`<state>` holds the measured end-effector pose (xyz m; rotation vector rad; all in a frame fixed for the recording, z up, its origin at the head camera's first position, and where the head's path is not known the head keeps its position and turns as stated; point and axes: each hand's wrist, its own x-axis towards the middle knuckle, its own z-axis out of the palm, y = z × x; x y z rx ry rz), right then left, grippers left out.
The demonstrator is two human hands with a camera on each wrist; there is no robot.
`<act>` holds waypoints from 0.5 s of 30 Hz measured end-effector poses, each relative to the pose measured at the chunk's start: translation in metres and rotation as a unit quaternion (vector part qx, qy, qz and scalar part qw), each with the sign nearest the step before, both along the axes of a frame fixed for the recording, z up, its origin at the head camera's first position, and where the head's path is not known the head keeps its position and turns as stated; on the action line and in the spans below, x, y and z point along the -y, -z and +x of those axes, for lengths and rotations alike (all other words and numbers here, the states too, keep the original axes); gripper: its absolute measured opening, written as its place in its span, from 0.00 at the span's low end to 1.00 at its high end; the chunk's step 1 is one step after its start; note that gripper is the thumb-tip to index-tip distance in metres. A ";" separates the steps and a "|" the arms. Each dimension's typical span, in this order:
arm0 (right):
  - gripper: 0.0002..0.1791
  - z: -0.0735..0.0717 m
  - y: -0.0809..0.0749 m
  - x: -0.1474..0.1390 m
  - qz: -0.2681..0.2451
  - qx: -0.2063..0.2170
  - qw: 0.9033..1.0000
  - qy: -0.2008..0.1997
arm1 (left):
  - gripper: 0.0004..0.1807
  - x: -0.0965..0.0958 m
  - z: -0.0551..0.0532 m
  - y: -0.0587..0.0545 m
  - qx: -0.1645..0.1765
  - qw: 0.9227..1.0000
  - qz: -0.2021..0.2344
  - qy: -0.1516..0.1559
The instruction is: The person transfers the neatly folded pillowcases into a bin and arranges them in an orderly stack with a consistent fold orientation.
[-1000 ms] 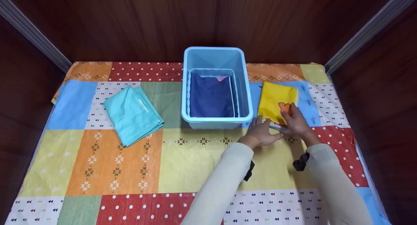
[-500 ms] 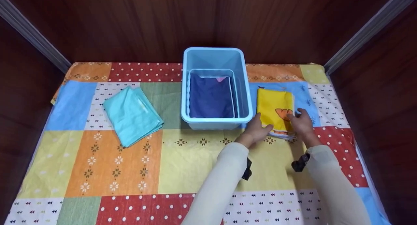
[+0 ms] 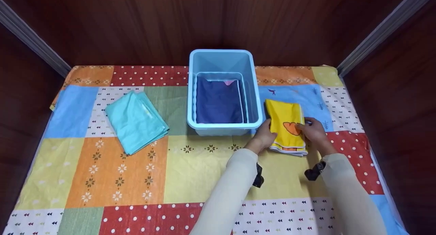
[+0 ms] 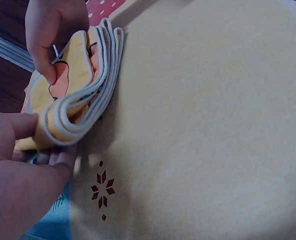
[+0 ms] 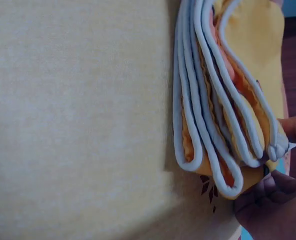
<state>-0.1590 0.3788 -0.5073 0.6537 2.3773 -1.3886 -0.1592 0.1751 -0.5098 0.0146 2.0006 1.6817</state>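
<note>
Two bare hands show in my head view, both on a yellow folded fabric cloth with an orange printed shape and white edging (image 3: 285,115). The cloth is just to the right of a light-blue rectangular plastic bin (image 3: 223,125), its near end over a pale yellow patch of the multicoloured patchwork table covering (image 3: 190,170). I cannot tell whether the whole cloth is clear of that covering.

The left hand (image 3: 263,137) grips the cloth's left edge, close by the bin's near right corner. My left wrist view shows its thumb on top and its fingers (image 4: 64,156) tucked underneath, clamped on the fabric, which curls upward there. The right hand (image 3: 314,131) pinches the opposite edge, its thumb over the top beside the orange print (image 3: 291,128). From my right wrist view I see its other fingers curled below, with several white-edged layers stacked between thumb and fingers.

Inside the bin I see a navy-blue folded fabric cloth with a small pink patch (image 3: 218,104) lying on the floor. Well to the left of the bin, a turquoise folded fabric cloth (image 3: 136,121) rests at a slant on the covering. Cream long sleeves (image 3: 228,190) cover both arms, with a small black device (image 3: 259,176) showing at each wrist. Dark reddish-brown wood-grain panels (image 3: 163,27) stand behind and on both sides, with grey metal strips (image 3: 34,37) at the corners.
</note>
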 end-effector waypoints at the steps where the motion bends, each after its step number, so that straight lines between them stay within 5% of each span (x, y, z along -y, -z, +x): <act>1: 0.39 0.000 0.000 -0.001 -0.008 0.000 1.000 -0.001 | 0.30 0.000 0.000 0.001 0.000 1.000 -0.008 -0.003; 7: 0.30 0.003 0.002 -0.001 -0.034 -0.041 0.999 -0.002 | 0.41 0.001 -0.001 0.004 -0.011 0.999 -0.035 -0.005; 15: 0.18 0.009 0.011 -0.003 -0.107 -0.123 0.987 -0.001 | 0.33 -0.002 -0.002 0.003 -0.050 0.999 -0.008 -0.019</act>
